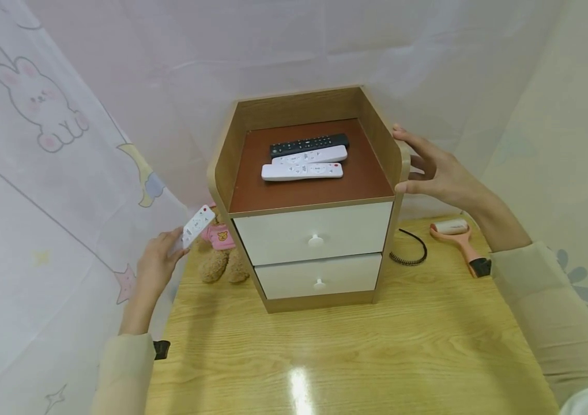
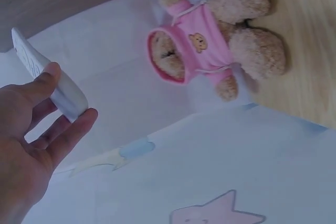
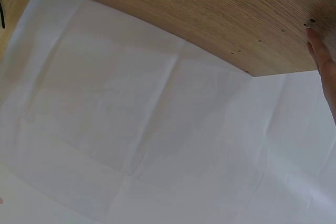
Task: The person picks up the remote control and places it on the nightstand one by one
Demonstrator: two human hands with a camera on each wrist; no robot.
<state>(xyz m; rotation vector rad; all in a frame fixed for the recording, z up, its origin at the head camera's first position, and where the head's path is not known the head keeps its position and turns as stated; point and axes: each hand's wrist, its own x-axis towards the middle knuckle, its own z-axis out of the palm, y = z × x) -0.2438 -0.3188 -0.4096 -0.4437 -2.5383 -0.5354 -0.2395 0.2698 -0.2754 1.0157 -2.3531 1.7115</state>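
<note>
My left hand (image 1: pixel 156 262) pinches a white remote control (image 1: pixel 198 223) between thumb and fingers, beside the small cabinet. In the left wrist view that remote (image 2: pixel 50 74) tilts up, its buttons along one face. My right hand (image 1: pixel 439 173) touches the cabinet's right side panel (image 1: pixel 379 135), fingers spread, with the thumb at its front edge. The right wrist view has fingertips (image 3: pixel 315 40) against the panel's outer face. On the cabinet's brown top (image 1: pixel 294 199) lie a black remote (image 1: pixel 309 145) and two white remotes, one in the middle (image 1: pixel 320 154) and one in front (image 1: pixel 301 172).
Two white drawers (image 1: pixel 283 233) with knobs front the cabinet, which stands on a wooden table (image 1: pixel 325 346). A teddy bear (image 1: pixel 219 253) in pink sits left of it. To the right lie a black coiled headband (image 1: pixel 409 260) and an orange-handled lint roller (image 1: pixel 460 239). Printed cloth surrounds the table.
</note>
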